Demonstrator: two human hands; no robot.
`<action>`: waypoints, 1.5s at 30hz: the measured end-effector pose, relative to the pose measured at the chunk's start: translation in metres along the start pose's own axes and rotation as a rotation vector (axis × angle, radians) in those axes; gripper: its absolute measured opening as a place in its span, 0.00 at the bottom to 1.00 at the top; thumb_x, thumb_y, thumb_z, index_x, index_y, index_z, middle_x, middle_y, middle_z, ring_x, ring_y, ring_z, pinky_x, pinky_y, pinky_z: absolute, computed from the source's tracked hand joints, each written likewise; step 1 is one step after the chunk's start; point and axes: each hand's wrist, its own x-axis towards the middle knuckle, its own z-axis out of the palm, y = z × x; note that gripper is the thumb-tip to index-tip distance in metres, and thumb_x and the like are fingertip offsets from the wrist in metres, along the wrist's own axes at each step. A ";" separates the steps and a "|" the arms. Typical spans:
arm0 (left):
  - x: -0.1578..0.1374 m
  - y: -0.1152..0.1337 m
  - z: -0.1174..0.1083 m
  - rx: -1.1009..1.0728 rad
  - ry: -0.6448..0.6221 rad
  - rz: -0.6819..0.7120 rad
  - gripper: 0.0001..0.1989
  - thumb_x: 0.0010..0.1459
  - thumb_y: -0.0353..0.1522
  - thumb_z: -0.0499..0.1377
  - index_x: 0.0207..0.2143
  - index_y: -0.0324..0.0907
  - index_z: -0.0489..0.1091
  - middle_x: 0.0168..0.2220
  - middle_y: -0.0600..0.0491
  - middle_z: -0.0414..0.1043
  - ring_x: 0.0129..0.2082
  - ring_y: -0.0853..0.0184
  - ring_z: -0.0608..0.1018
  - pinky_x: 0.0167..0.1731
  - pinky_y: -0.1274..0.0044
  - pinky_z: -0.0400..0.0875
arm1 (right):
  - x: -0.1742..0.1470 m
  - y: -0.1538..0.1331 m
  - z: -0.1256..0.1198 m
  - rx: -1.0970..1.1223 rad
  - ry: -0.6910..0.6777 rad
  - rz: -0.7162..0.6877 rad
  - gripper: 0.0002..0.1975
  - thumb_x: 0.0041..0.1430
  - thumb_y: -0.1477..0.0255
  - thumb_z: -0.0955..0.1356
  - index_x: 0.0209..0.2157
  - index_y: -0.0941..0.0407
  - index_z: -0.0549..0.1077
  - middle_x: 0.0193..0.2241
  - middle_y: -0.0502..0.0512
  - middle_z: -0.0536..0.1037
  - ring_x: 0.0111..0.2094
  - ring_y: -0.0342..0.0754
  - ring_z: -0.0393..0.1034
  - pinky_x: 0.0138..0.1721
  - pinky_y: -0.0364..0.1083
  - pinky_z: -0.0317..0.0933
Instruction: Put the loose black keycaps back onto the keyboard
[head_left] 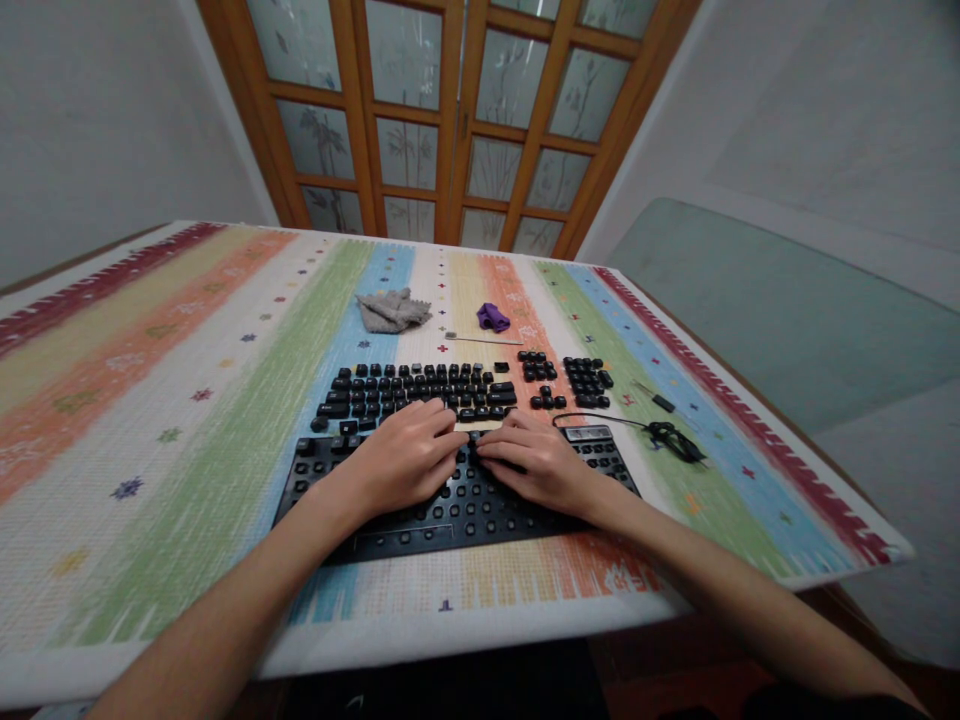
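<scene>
A black keyboard base (420, 538) lies along the table's near side, most of its key stems bare, with a few keycaps at its upper left. My left hand (412, 455) and my right hand (538, 462) rest over its upper middle, fingers curled inward. Between their fingertips, at the base's top row, is a small black keycap (474, 438). The fingers of both hands press together at it; their undersides are hidden. Just beyond the base, loose black keycaps (366, 397) lie in rows, laid out like a keyboard, partly behind my left hand.
Behind the keycaps lie a grey cloth (393, 311), a purple cloth (493, 317) and a thin brush-like stick (484, 339). To the right are a coiled black cable (675, 441) and a small dark tool with wires (663, 402). A striped tablecloth (225, 400) covers the table.
</scene>
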 end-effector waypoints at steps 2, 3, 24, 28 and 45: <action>0.000 0.000 0.000 -0.003 -0.001 0.003 0.11 0.65 0.28 0.52 0.41 0.39 0.74 0.33 0.49 0.69 0.35 0.62 0.67 0.36 0.71 0.66 | 0.000 -0.002 0.000 -0.053 -0.004 -0.027 0.09 0.66 0.76 0.65 0.40 0.59 0.78 0.37 0.58 0.82 0.34 0.50 0.68 0.35 0.50 0.67; 0.000 0.001 0.000 -0.003 -0.001 0.004 0.11 0.65 0.28 0.52 0.41 0.39 0.74 0.33 0.49 0.69 0.35 0.62 0.67 0.36 0.71 0.66 | 0.000 -0.003 0.000 -0.076 -0.003 -0.037 0.09 0.66 0.77 0.65 0.39 0.59 0.78 0.37 0.58 0.82 0.34 0.50 0.68 0.35 0.50 0.67; 0.000 0.013 0.013 -0.044 -0.111 0.007 0.09 0.61 0.27 0.54 0.38 0.38 0.75 0.32 0.49 0.69 0.35 0.62 0.70 0.44 0.67 0.71 | 0.003 -0.007 -0.008 -0.090 -0.121 0.045 0.09 0.64 0.73 0.65 0.35 0.57 0.77 0.39 0.61 0.71 0.40 0.52 0.64 0.41 0.53 0.64; -0.001 0.014 0.015 -0.053 -0.102 0.003 0.08 0.60 0.27 0.55 0.37 0.38 0.75 0.32 0.49 0.69 0.36 0.62 0.71 0.46 0.66 0.71 | 0.004 -0.007 -0.009 -0.089 -0.143 0.050 0.08 0.64 0.72 0.65 0.36 0.57 0.77 0.39 0.60 0.71 0.39 0.52 0.63 0.40 0.52 0.64; 0.002 0.017 0.017 -0.047 -0.128 0.010 0.08 0.58 0.26 0.55 0.28 0.38 0.72 0.30 0.49 0.70 0.33 0.63 0.70 0.37 0.69 0.69 | 0.000 -0.007 -0.007 -0.033 -0.156 0.096 0.08 0.63 0.73 0.65 0.35 0.57 0.77 0.39 0.60 0.70 0.41 0.52 0.63 0.43 0.53 0.64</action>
